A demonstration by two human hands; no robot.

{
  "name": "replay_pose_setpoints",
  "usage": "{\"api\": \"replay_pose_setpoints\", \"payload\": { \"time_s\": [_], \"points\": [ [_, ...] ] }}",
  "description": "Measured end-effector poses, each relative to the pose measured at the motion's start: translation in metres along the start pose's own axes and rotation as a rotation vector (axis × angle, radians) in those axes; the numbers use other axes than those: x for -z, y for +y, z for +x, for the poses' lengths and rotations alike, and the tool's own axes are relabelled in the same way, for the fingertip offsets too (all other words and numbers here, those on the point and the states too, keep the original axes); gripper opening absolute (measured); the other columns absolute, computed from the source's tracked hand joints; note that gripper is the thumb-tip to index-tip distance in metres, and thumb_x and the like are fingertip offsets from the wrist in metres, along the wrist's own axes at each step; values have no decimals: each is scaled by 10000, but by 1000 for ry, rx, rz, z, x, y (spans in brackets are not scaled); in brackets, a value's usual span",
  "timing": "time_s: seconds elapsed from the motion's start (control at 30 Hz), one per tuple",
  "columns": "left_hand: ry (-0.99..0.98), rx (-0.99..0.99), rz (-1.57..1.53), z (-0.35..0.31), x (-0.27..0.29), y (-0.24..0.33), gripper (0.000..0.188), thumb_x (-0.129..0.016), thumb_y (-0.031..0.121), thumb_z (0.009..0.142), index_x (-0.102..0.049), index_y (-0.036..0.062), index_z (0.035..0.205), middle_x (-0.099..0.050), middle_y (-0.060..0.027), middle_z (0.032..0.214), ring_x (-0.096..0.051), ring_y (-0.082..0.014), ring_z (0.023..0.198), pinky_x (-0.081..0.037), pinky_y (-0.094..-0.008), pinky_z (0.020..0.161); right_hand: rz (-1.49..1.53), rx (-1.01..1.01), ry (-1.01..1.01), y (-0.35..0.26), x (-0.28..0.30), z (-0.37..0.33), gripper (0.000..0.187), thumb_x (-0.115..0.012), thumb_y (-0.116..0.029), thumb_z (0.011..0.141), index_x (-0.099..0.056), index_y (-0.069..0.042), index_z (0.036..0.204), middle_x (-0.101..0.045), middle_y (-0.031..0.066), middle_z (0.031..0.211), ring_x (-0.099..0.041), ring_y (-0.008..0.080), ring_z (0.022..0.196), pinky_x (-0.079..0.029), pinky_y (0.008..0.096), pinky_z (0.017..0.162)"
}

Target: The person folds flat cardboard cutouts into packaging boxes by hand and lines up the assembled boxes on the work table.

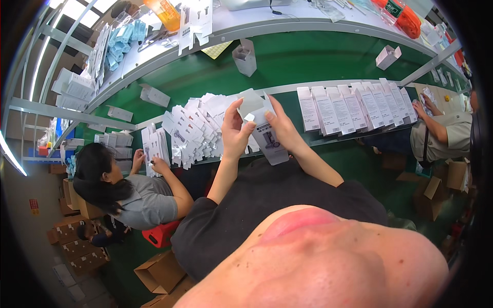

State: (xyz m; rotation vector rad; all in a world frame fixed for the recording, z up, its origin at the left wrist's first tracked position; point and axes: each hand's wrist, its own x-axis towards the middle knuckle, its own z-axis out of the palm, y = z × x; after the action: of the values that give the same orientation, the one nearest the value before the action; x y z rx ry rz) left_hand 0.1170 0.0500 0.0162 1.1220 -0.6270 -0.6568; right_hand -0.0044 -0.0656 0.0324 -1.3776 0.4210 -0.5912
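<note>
Upright in front of my chest is a white carton (pixel 272 146) printed with a dark picture of a device, its top flaps standing up. My left hand (pixel 236 131) grips its left side, thumb near a flap. On the other side my right hand (pixel 284 126) is wrapped round the carton, thumb across its upper front. Left of my hands lies a heaped pile of flat unfolded cartons (pixel 192 128). To their right, a leaning row of formed white boxes (pixel 354 108) lines the bench edge.
Beyond is a green surface (pixel 313 56) with a standing box (pixel 245 57) and an open-flapped box (pixel 387 56). A raised shelf (pixel 246 23) crosses above it. Co-workers sit at left (pixel 138 190) and right (pixel 447 128). Brown cardboard boxes (pixel 162 272) lie on the floor.
</note>
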Motion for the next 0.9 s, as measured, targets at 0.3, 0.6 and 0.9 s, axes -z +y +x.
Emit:
{"api": "replay_pose_setpoints", "payload": {
  "time_s": [0.3,0.6,0.9],
  "points": [
    [-204,-738,39,-13,-26,5,708,-755,121,820,-442,72,1454,-546,-165,1384,-529,-328,1282,-408,-409,1087,68,20,-193,-33,12,-11,399,-530,-71,914,-556,12,1304,-642,112,1199,-582,210,1072,-433,304,978],
    [15,-43,-7,-12,-42,17,519,-524,11,899,-469,67,1411,-485,-139,1445,-448,-272,1330,-312,-371,1139,-43,311,-145,-34,2,-4,514,-439,-223,909,-496,2,1367,-564,137,1321,-517,260,1207,-373,342,1053],
    [-235,-357,272,-8,-36,7,483,-477,-1,909,-497,75,1385,-465,-144,1469,-440,-298,1338,-318,-378,1136,-46,174,-52,-17,11,-5,472,-438,-160,868,-549,-22,1306,-629,127,1215,-585,236,1069,-442,310,949]
  ]
}}
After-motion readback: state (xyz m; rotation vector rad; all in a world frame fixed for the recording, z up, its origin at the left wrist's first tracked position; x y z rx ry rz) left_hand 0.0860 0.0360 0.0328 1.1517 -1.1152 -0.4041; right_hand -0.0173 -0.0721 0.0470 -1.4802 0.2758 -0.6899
